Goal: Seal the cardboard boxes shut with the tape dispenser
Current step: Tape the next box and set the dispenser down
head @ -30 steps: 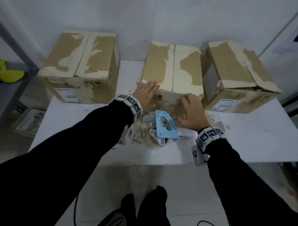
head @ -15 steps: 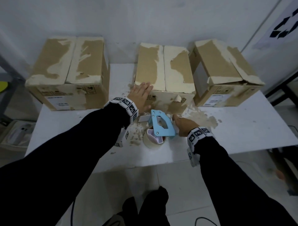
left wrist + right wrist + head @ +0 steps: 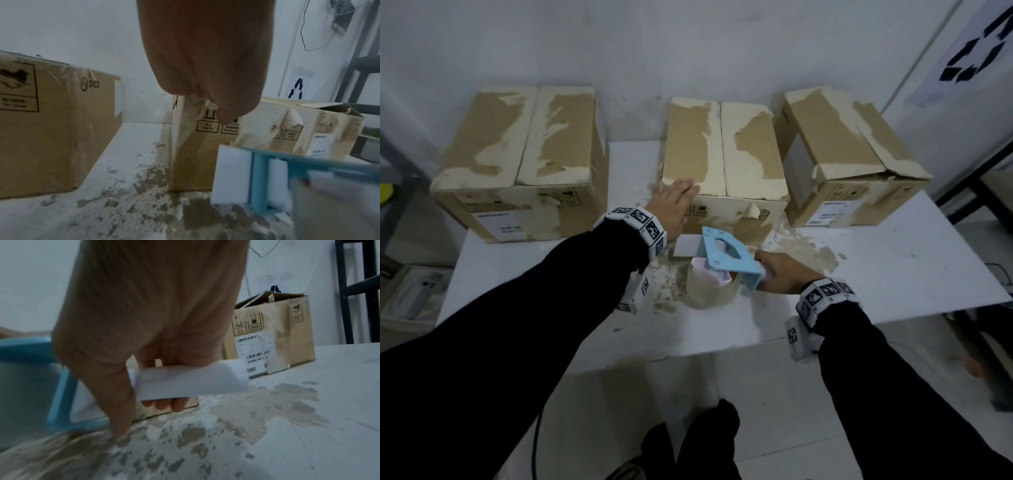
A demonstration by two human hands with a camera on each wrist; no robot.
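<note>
Three worn cardboard boxes stand along the back of the white table [image 3: 876, 274]: a left box [image 3: 524, 164], a middle box [image 3: 726, 154] and a right box [image 3: 842, 147] whose top flap sits slightly raised. My left hand [image 3: 674, 202] lies flat, fingers straight, on the middle box's front left top corner. The blue tape dispenser [image 3: 726, 263] with its tape roll [image 3: 705, 294] lies on the table in front of the middle box. My right hand [image 3: 780, 277] grips its white handle [image 3: 185, 382], fingers curled under it.
Torn paper scraps and brown stains [image 3: 804, 253] litter the table around the dispenser. A dark shelf frame [image 3: 993, 192] stands to the right. A grey shelf with a device [image 3: 410, 294] sits low on the left. The wall is close behind the boxes.
My right hand came off the middle box's front and moved down to take hold of the dispenser's handle. The left hand stayed on the box corner.
</note>
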